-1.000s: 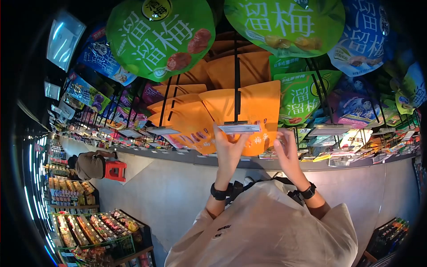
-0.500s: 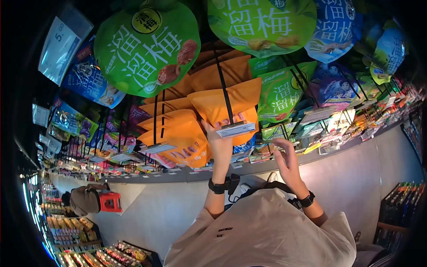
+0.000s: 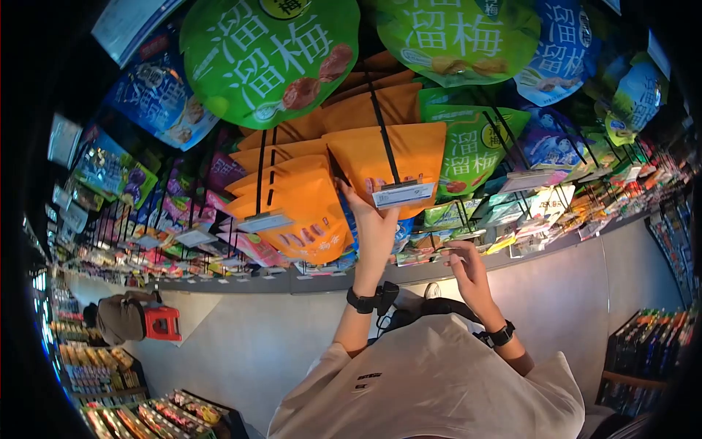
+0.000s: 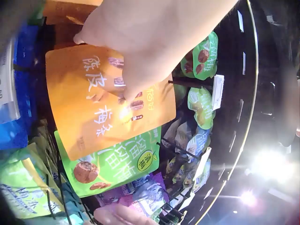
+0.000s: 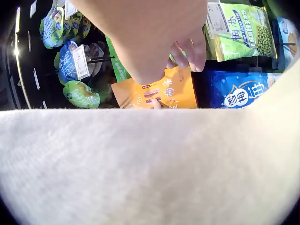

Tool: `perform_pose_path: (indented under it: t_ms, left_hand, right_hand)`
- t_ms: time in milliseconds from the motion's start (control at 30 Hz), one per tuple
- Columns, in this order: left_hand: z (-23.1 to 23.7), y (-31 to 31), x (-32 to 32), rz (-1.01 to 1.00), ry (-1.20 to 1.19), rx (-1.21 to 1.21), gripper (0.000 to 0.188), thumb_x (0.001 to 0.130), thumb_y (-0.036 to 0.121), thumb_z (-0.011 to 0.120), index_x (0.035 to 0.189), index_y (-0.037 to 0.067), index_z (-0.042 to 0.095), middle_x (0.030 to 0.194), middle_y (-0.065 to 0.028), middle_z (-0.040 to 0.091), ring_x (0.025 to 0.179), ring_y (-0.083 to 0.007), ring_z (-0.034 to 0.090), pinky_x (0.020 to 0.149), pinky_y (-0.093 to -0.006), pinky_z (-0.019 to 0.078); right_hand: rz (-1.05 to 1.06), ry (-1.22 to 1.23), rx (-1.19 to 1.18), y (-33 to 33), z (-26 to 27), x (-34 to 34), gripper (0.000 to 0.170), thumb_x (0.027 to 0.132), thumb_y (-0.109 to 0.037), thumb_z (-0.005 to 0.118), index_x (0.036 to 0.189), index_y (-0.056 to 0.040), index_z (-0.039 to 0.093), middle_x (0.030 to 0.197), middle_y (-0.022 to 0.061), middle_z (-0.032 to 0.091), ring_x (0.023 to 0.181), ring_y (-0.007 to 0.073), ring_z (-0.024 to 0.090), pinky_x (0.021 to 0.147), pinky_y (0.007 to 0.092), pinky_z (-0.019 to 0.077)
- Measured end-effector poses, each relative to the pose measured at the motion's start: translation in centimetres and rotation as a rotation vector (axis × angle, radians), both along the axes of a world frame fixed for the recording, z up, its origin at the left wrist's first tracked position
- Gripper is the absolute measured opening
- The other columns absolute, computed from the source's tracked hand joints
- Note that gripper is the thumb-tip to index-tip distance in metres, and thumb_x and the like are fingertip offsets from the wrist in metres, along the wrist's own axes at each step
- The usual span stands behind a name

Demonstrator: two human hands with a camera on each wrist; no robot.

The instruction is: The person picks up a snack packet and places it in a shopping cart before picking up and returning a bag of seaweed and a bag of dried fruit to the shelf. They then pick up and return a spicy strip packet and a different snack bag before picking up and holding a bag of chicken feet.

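My left hand (image 3: 375, 238) grips the left edge of an orange snack bag (image 3: 417, 157) hanging on a black hook. In the left wrist view its thumb lies across the printed front of the orange bag (image 4: 79, 103), while another fingertip reaches past the top edge and the rest are hidden. A white price tag (image 3: 402, 194) at the hook's end stands just above the thumb. Lower right of the bag, my right hand (image 3: 472, 276) hovers with loosely bent fingers and nothing in them.
More orange bags (image 3: 296, 212) hang to the left. Large green bags (image 3: 274, 58) hang overhead, a green bag (image 3: 461, 157) on the right. Hooks and tags jut outward. A person (image 3: 121, 318) is beside a red stool (image 3: 161, 323) at far left; display bins (image 3: 164, 417) stand behind.
My left hand has shifted from below the tag to the bag's left edge. My right hand has drawn down, away from the bag's right side. The head view has also swung.
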State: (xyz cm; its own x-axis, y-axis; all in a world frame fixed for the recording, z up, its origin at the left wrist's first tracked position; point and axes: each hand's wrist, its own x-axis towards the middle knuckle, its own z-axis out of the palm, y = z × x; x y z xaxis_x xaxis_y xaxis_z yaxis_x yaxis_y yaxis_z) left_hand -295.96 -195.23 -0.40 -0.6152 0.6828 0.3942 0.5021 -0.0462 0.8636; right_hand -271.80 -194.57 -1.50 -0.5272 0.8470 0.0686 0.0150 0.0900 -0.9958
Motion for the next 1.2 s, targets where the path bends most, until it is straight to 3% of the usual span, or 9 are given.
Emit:
perform_pose_path:
  t_ms: [133, 333, 467, 500, 600, 633, 733, 1033, 1200]
  left_hand:
    - [0.6, -1.5, 2.6, 0.038, -0.018, 0.014, 0.105, 0.094, 0.024, 0.076, 0.154, -0.018, 0.0, 0.161, -0.0412, 0.01, 0.152, -0.0484, 0.015, 0.124, -0.0484, 0.0155]
    - [1.2, -2.5, 5.8, 0.22, 0.085, 0.004, 0.097, 0.097, 0.026, 0.07, 0.156, -0.016, 0.004, 0.163, -0.0389, 0.01, 0.152, -0.0514, 0.015, 0.124, -0.0512, 0.0167]
    - [2.1, -3.4, 9.2, 0.295, -0.043, -0.025, 0.087, 0.101, 0.023, 0.066, 0.156, -0.012, 0.009, 0.16, -0.0357, 0.02, 0.148, -0.0493, 0.025, 0.121, -0.0504, 0.0246]
    - [1.6, -3.7, 10.1, 0.344, 0.029, 0.055, 0.073, 0.101, 0.021, 0.066, 0.156, -0.004, 0.026, 0.152, -0.027, 0.04, 0.139, -0.0358, 0.045, 0.111, -0.0409, 0.0418]
    - [3.1, -6.5, 13.7, 0.272, -0.144, -0.156, 0.053, 0.101, 0.02, 0.067, 0.145, -0.002, 0.047, 0.138, -0.0208, 0.057, 0.123, -0.0332, 0.06, 0.1, -0.0396, 0.0483]
    - [3.7, -7.4, 14.9, 0.312, -0.065, -0.228, 0.036, 0.1, 0.02, 0.067, 0.129, -0.001, 0.062, 0.118, -0.016, 0.07, 0.104, -0.0301, 0.069, 0.088, -0.039, 0.0523]
    - [4.1, -11.2, 19.0, 0.394, -0.148, -0.367, 0.031, 0.1, 0.022, 0.065, 0.122, 0.001, 0.067, 0.107, -0.018, 0.072, 0.089, -0.0351, 0.069, 0.076, -0.0408, 0.0548]
    - [0.3, -26.8, 34.9, 1.132, -0.304, -0.401, 0.033, 0.102, 0.023, 0.062, 0.123, -0.003, 0.064, 0.106, -0.0197, 0.073, 0.098, -0.0293, 0.072, 0.086, -0.0397, 0.0555]
    - [-0.1, -33.5, 45.3, 1.548, -0.488, -0.102, 0.028, 0.101, 0.018, 0.064, 0.118, -0.004, 0.066, 0.098, -0.0119, 0.074, 0.087, -0.0161, 0.069, 0.08, -0.032, 0.0549]
  right_hand:
    - [0.11, 0.007, 0.035, 1.6, 0.0, -0.5, 0.025, 0.106, -0.01, 0.055, 0.129, -0.0013, 0.056, 0.121, 0.0096, 0.064, 0.113, 0.0164, 0.064, 0.092, 0.03, 0.0519]
    - [0.338, 0.023, 0.028, 5.0, 0.1, 0.1, 0.023, 0.106, -0.009, 0.055, 0.128, -0.0008, 0.056, 0.116, 0.0098, 0.066, 0.112, 0.0176, 0.066, 0.092, 0.0297, 0.053]
    - [0.496, 0.03, -0.027, 8.1, -0.7, 1.5, 0.022, 0.107, -0.011, 0.054, 0.126, -0.0007, 0.056, 0.115, 0.0103, 0.066, 0.11, 0.017, 0.066, 0.091, 0.0304, 0.054]
    - [0.531, 0.022, -0.023, 9.0, -1.7, 1.9, 0.022, 0.107, -0.012, 0.055, 0.125, -0.0013, 0.057, 0.115, 0.0101, 0.066, 0.107, 0.0155, 0.066, 0.09, 0.0304, 0.0545]
    - [0.657, 0.006, -0.1, 10.7, -1.5, 3.0, 0.021, 0.107, -0.013, 0.055, 0.124, -0.002, 0.058, 0.115, 0.0089, 0.067, 0.105, 0.0142, 0.065, 0.089, 0.0297, 0.0534]
    - [0.693, 0.008, -0.061, 11.1, -2.1, 3.0, 0.02, 0.107, -0.014, 0.054, 0.123, -0.0025, 0.059, 0.114, 0.0079, 0.067, 0.106, 0.0139, 0.064, 0.091, 0.0295, 0.0519]
    - [0.821, -0.001, -0.115, 10.7, -2.6, 3.1, 0.019, 0.108, -0.014, 0.054, 0.122, -0.0024, 0.059, 0.113, 0.0073, 0.066, 0.106, 0.0136, 0.064, 0.093, 0.0296, 0.0507]
    - [1.41, -0.1, -0.102, -0.9, -3.5, 2.4, 0.023, 0.108, -0.014, 0.053, 0.122, 0.0016, 0.06, 0.111, 0.0101, 0.067, 0.105, 0.0168, 0.065, 0.094, 0.0304, 0.051]
    - [1.843, -0.171, -0.072, -10.8, -5.4, 3.0, 0.021, 0.108, -0.013, 0.053, 0.12, 0.0015, 0.061, 0.109, 0.0088, 0.068, 0.104, 0.016, 0.066, 0.095, 0.0306, 0.0518]
